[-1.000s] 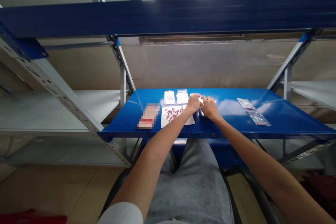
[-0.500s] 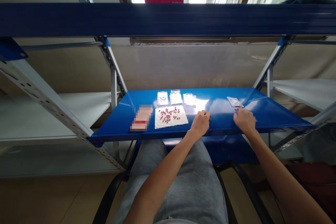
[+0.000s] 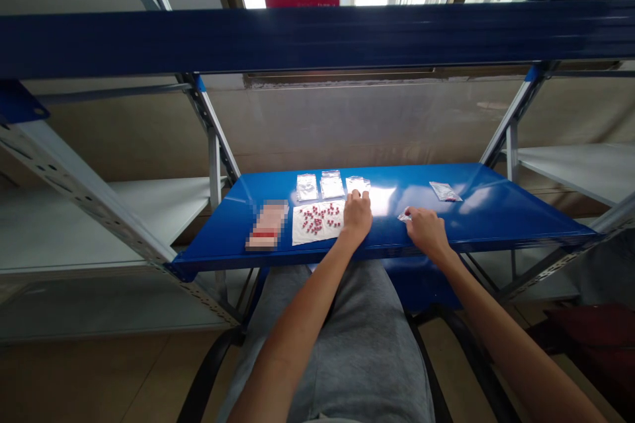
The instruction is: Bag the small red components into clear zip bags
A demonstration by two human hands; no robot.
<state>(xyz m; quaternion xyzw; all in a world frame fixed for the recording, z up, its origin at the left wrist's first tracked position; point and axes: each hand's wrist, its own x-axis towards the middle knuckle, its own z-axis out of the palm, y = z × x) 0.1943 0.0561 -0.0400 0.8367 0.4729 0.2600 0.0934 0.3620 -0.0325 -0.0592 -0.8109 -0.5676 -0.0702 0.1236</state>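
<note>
My left hand (image 3: 357,217) reaches to the near edge of a small clear plastic bag (image 3: 358,185), its fingertips touching it. Whether it grips the bag, I cannot tell. Just left of that hand lies a white sheet (image 3: 303,232) with several small red pieces scattered on it. My right hand (image 3: 426,231) is shut on a small plastic bag (image 3: 404,215), which pokes out from under its fingertips. Farther right lies a clear bag with red bits inside (image 3: 445,192). Two more clear bags (image 3: 307,187) (image 3: 332,184) sit behind the sheet. A pixelated, blurred packet (image 3: 266,226) lies at the sheet's left.
All this rests on a blue metal shelf (image 3: 471,211). A blue crossbeam (image 3: 317,39) runs overhead, with perforated grey uprights (image 3: 79,188) at both sides. White lower shelves (image 3: 580,172) flank it. My grey-clad legs (image 3: 337,344) lie below its front edge.
My right hand has slid left from the far-right bag, with a small bag now under its fingers. My left hand has moved forward to the clear bag at the back.
</note>
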